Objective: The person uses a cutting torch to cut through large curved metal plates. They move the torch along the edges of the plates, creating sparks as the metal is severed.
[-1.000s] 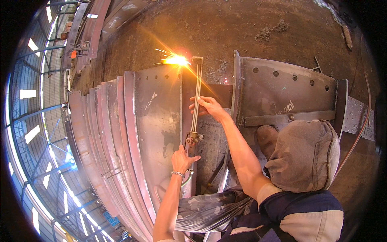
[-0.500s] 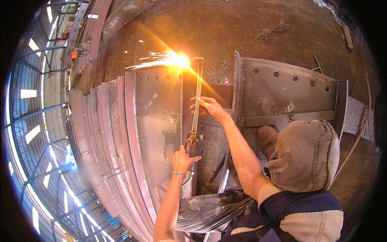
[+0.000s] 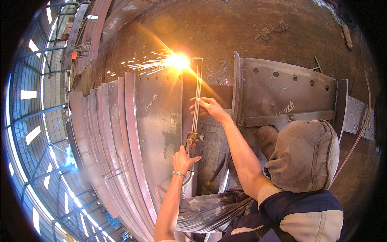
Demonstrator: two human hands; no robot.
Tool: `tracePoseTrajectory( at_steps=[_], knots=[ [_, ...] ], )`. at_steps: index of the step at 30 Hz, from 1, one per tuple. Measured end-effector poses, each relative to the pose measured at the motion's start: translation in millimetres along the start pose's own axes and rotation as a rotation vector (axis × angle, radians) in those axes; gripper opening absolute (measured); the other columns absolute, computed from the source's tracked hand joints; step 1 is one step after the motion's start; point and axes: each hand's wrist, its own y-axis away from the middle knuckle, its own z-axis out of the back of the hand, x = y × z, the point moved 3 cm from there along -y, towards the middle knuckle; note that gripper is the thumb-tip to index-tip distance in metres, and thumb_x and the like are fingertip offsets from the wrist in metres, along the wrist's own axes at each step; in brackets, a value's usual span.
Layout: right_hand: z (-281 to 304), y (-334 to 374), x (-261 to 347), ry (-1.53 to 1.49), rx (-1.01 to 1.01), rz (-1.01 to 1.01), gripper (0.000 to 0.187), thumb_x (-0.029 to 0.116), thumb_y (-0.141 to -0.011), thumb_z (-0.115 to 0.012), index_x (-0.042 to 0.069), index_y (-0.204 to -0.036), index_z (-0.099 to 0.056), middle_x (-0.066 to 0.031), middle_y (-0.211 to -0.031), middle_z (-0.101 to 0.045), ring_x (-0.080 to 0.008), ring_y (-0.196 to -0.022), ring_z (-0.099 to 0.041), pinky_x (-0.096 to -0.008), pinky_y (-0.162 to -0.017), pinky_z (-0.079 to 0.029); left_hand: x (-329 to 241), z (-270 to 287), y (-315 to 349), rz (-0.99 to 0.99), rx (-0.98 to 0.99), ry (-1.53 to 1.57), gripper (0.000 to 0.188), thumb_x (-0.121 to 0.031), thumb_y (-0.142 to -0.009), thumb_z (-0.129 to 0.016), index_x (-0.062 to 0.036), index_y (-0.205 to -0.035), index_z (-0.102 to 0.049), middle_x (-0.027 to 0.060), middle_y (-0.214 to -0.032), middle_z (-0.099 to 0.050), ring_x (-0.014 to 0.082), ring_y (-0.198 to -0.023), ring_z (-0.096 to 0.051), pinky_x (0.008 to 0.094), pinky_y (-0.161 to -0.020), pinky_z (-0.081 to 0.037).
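Workshop floor [image 3: 234,28], brown and grimy, stretches out beyond the torch [image 3: 196,117]. Nearest: hooded head [image 3: 302,157], down to the right of the torch. Left hand [image 3: 183,161], chain bracelet [image 3: 179,174] at the wrist, looks wrapped on the near end of the torch, thumb stuck out to its right; underside of that grip is hidden. Right hand [image 3: 210,108] is farther up, pinched narrow on the torch's thin tubes [image 3: 198,86]. Torch itself lies lengthwise just right of a flat steel plate [image 3: 159,121], valves [image 3: 191,140] between the two hands, bent head at its far end. Changed: spark spray [image 3: 155,63], left of the torch's far end, is a long wide fan now versus a short burst a second ago, loose bits flying well left. Both hands and torch look unmoved since then. Judgement: livelier burning at the same spot, no travel along the plate; glare hides the exact contact. Farther off, right of torch: bracket [image 3: 298,90] with a row of holes. Left of torch, past the plate: row of long steel pieces [image 3: 109,133]. Farthest left of torch: blue steel frames [image 3: 36,114], plus a blue-white glow [image 3: 69,158].
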Motion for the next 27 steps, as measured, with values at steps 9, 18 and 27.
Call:
tracePoseTrajectory(
  at_steps=[9,18,27],
  knots=[
    [-0.9,1.1,1.2,0.004,0.002,0.006,0.04,0.036,-0.104,-0.052,0.005,-0.126,-0.063,-0.0117,-0.104,-0.073,-0.0213,-0.092,-0.073,-0.0363,-0.081,-0.061,1.6,-1.8,-0.2,-0.008,-0.01,-0.007,0.066,-0.047,-0.056,-0.093,-0.0019,-0.084,-0.053,0.018,-0.071,-0.066,0.0383,-0.067,-0.066,0.0448,-0.065,-0.053],
    [1.1,0.0,-0.5,0.035,0.024,0.015,0.041,0.037,-0.105,-0.049,0.006,-0.13,-0.061,-0.0102,-0.107,-0.073,-0.0188,-0.094,-0.072,-0.0374,-0.083,-0.061,0.3,-1.1,-0.5,-0.004,-0.008,-0.035,0.068,-0.05,-0.056,-0.092,-0.0009,-0.086,-0.054,0.0171,-0.072,-0.067,0.0368,-0.067,-0.067,0.0443,-0.065,-0.053],
    [1.9,-0.6,-2.3,0.032,0.013,0.019,0.042,0.04,-0.103,-0.053,0.007,-0.127,-0.063,-0.0089,-0.104,-0.074,-0.0175,-0.092,-0.072,-0.0342,-0.079,-0.059,0.9,-2.3,-0.4,-0.008,-0.005,-0.045,0.07,-0.051,-0.056,-0.092,-0.0011,-0.087,-0.054,0.0169,-0.073,-0.067,0.0364,-0.068,-0.067,0.0432,-0.066,-0.054]
  ],
)
